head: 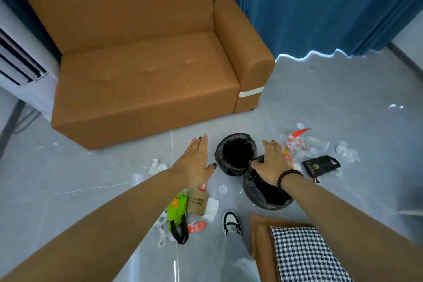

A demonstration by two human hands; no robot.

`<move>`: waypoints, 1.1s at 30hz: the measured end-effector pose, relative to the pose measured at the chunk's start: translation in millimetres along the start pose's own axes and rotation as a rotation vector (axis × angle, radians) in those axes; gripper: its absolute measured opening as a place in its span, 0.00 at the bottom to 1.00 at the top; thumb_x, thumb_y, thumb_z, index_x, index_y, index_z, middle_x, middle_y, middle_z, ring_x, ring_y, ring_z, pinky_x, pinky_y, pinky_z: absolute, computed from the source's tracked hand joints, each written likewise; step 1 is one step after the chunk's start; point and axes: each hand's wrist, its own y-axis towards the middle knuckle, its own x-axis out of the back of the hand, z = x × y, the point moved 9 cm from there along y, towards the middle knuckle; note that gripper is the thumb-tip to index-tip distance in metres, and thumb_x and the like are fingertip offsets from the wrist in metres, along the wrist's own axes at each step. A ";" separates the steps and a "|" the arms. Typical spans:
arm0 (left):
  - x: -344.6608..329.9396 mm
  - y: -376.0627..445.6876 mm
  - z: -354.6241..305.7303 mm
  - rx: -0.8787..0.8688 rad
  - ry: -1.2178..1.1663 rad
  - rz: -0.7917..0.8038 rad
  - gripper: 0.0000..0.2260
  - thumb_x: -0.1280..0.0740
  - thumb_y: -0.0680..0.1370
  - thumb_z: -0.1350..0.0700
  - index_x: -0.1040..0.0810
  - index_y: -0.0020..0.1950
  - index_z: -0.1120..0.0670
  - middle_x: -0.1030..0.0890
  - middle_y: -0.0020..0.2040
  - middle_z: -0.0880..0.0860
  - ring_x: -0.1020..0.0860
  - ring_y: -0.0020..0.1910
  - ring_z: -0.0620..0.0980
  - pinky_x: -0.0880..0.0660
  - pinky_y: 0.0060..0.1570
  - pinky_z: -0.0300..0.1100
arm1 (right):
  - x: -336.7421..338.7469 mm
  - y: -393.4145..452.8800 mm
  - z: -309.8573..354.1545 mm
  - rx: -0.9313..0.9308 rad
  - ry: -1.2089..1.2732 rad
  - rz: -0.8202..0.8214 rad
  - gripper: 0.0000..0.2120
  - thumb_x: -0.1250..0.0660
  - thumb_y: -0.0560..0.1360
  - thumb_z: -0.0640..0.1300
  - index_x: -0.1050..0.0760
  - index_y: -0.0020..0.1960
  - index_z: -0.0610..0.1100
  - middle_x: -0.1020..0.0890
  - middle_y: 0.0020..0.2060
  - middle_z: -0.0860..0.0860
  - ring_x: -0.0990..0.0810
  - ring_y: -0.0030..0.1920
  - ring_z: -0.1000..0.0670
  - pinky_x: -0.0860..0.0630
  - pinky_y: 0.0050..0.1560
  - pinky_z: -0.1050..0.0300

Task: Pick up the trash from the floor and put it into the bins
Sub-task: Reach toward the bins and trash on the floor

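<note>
Both hands empty, fingers spread — left hand [195, 162], right hand [271, 162] — above two round black-lined bins [235, 153]. Best next: reach low for green plastic wrapper [175, 210] — pinch firmly.

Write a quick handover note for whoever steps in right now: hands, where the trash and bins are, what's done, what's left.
Left hand open, empty, over the floor.
Right hand open, empty, above the near bin.
Far bin stands touching it, in front of the sofa.
Trash on the floor: green bag and brown cup below the left hand; red-and-white wrappers and black packet to the right.
Nothing held; all of that needs binning.
</note>
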 end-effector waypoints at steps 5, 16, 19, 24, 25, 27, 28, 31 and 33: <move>-18.7 112.0 17.2 0.113 -0.113 0.055 0.36 0.41 0.81 0.51 0.64 0.78 0.57 0.56 0.79 0.56 0.58 0.78 0.53 0.52 0.75 0.47 | -8.3 94.9 -25.4 -0.064 0.042 0.116 0.36 0.37 0.77 0.49 0.54 0.77 0.45 0.55 0.76 0.46 0.48 0.76 0.42 0.41 0.72 0.49; -145.9 271.2 90.0 0.316 -0.339 0.117 0.35 0.39 0.80 0.51 0.59 0.78 0.56 0.48 0.78 0.57 0.48 0.77 0.55 0.46 0.73 0.47 | -77.7 240.7 -131.5 -0.291 0.180 0.115 0.29 0.37 0.76 0.45 0.43 0.74 0.42 0.42 0.72 0.44 0.34 0.68 0.42 0.33 0.66 0.50; -214.8 290.9 117.6 0.368 -0.410 0.174 0.35 0.38 0.80 0.54 0.58 0.78 0.55 0.45 0.77 0.57 0.42 0.75 0.54 0.42 0.69 0.41 | -141.1 258.2 -167.4 -0.384 0.220 0.149 0.29 0.37 0.76 0.46 0.43 0.74 0.42 0.41 0.71 0.43 0.30 0.63 0.39 0.28 0.63 0.47; -324.8 315.3 159.2 0.564 -0.618 0.232 0.34 0.37 0.80 0.54 0.56 0.78 0.55 0.37 0.75 0.57 0.32 0.69 0.55 0.35 0.54 0.36 | -241.9 277.0 -212.4 -0.463 0.243 0.177 0.30 0.37 0.75 0.45 0.44 0.74 0.43 0.40 0.71 0.45 0.28 0.62 0.40 0.25 0.58 0.43; -356.8 322.1 167.7 0.610 -0.661 0.250 0.35 0.37 0.80 0.53 0.55 0.78 0.55 0.35 0.74 0.58 0.30 0.67 0.55 0.33 0.53 0.37 | -267.4 282.4 -229.8 -0.457 0.203 0.193 0.31 0.37 0.75 0.45 0.46 0.74 0.43 0.41 0.72 0.45 0.29 0.64 0.41 0.26 0.59 0.43; -381.3 327.3 183.2 0.739 -0.780 0.257 0.34 0.35 0.79 0.50 0.51 0.78 0.55 0.31 0.71 0.58 0.26 0.62 0.54 0.29 0.56 0.41 | -281.5 289.1 -240.4 -0.418 0.089 0.189 0.33 0.37 0.76 0.48 0.49 0.76 0.44 0.42 0.73 0.46 0.34 0.69 0.43 0.29 0.64 0.45; -392.3 329.2 188.3 0.805 -0.887 0.256 0.32 0.35 0.79 0.50 0.47 0.77 0.55 0.30 0.70 0.57 0.26 0.61 0.54 0.27 0.58 0.45 | -285.8 290.8 -245.2 -0.405 0.032 0.188 0.34 0.37 0.77 0.48 0.51 0.76 0.44 0.42 0.74 0.46 0.36 0.71 0.44 0.30 0.65 0.46; -424.1 342.1 192.4 0.926 -1.203 0.242 0.17 0.38 0.80 0.49 0.31 0.66 0.55 0.28 0.67 0.57 0.25 0.60 0.53 0.27 0.58 0.50 | -309.0 299.6 -268.8 -0.382 -0.061 0.219 0.35 0.38 0.77 0.48 0.54 0.77 0.45 0.42 0.74 0.47 0.37 0.72 0.45 0.32 0.67 0.47; -434.7 361.0 191.8 0.932 -1.339 0.208 0.17 0.40 0.81 0.48 0.31 0.68 0.54 0.27 0.66 0.58 0.26 0.62 0.55 0.30 0.60 0.52 | -321.8 307.3 -277.3 -0.349 -0.094 0.259 0.33 0.40 0.78 0.45 0.54 0.77 0.48 0.39 0.73 0.48 0.34 0.70 0.44 0.30 0.65 0.47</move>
